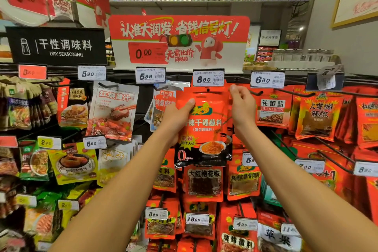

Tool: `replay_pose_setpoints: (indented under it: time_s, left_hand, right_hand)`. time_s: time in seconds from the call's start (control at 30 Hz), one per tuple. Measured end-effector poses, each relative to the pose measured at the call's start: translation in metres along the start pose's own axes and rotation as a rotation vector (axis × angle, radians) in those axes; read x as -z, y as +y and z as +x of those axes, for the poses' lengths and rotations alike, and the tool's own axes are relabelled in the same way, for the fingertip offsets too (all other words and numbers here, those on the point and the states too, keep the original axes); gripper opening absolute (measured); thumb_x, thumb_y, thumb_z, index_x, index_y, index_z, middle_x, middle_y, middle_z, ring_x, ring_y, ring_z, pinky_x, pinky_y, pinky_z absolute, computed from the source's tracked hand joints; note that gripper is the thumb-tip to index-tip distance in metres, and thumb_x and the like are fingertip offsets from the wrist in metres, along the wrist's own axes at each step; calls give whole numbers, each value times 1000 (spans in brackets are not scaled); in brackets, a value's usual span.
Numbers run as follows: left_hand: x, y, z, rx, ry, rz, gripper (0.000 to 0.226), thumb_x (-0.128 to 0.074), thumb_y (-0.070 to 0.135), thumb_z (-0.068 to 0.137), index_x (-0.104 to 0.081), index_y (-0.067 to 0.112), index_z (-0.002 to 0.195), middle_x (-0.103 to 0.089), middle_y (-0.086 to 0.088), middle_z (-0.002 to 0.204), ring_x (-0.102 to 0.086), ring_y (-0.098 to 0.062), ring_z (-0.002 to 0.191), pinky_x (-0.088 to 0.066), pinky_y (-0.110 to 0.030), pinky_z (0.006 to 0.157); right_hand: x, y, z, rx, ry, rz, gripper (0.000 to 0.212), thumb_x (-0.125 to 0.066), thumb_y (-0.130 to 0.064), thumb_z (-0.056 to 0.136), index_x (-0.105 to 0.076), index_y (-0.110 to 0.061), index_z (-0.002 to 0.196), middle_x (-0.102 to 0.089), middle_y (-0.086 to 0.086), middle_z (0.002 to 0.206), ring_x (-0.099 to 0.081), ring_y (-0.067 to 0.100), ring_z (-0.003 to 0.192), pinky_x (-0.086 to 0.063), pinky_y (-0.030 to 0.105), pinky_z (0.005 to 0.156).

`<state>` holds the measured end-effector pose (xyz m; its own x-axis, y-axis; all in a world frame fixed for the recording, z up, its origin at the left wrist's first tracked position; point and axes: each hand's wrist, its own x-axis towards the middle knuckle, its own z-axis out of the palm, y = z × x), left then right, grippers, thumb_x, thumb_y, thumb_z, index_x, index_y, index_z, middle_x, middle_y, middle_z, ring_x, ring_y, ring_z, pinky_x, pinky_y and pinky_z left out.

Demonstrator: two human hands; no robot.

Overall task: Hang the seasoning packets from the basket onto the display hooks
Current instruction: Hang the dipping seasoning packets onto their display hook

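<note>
A red seasoning packet (206, 127) with a black bottom band is held up against the display rack, its hang hole just under the 8.50 price tag (208, 78). My left hand (176, 117) grips the packet's left edge, thumb across its front. My right hand (241, 106) pinches the packet's top right corner with curled fingers. The hook behind the packet is hidden. The basket is not in view.
Rows of hanging seasoning packets fill the rack: white ones (113, 110) to the left, red ones (273, 108) to the right and below. Bare black hooks (294, 93) jut out at the right. A red promotional sign (179, 41) stands above the rack.
</note>
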<state>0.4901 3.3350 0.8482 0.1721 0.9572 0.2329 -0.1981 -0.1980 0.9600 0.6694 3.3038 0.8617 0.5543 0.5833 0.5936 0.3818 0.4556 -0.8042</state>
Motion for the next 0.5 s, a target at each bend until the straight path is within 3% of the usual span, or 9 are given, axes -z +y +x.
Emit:
replay_pose_setpoints:
  time_s: [0.13, 0.23, 0.27, 0.33, 0.4, 0.5]
  left_hand:
    - [-15, 4, 7, 13, -12, -14, 18, -69, 39, 93, -69, 21, 97, -79, 0, 81, -77, -20, 74, -61, -35, 61]
    - [-22, 9, 15, 35, 10, 2, 16, -70, 35, 93, -68, 19, 95, -79, -5, 80, -77, -23, 73, -63, -40, 62]
    - [-24, 10, 17, 39, 19, 18, 15, -69, 33, 93, -68, 19, 93, -78, -6, 79, -77, -24, 72, -64, -42, 63]
    - [-26, 12, 21, 53, 41, 37, 13, -70, 32, 93, -68, 19, 91, -77, -4, 73, -76, -25, 70, -64, -42, 63]
    - [-28, 12, 24, 72, 42, 38, 15, -71, 33, 92, -68, 19, 92, -77, -3, 71, -76, -22, 65, -63, -39, 60]
    - [-29, 8, 23, -33, 123, 150, 20, -73, 37, 89, -69, 18, 92, -78, -5, 85, -76, -24, 76, -63, -43, 73]
  right_hand:
    - [-1, 4, 4, -9, -102, -91, 27, -63, -51, 94, -58, -27, 83, -63, -5, 91, -57, 16, 83, -43, 34, 74]
    - [-4, 5, 8, -24, -80, -162, 36, -61, -54, 91, -57, -21, 78, -71, 9, 93, -66, 29, 86, -52, 48, 74]
    - [-6, 5, 9, -32, -55, -160, 42, -61, -53, 91, -55, -16, 74, -70, 9, 84, -65, 30, 78, -51, 50, 69]
    - [-9, 7, 11, -40, -27, -166, 44, -62, -50, 90, -45, -17, 66, -52, 6, 64, -46, 26, 59, -36, 45, 56]
    - [-12, 13, 14, -69, -33, -183, 41, -62, -47, 91, -40, -22, 67, -39, 4, 66, -35, 21, 60, -27, 40, 59]
    - [-11, 20, 14, -105, -58, -210, 33, -62, -49, 93, -51, -20, 84, -52, 2, 78, -48, 20, 73, -39, 40, 68]
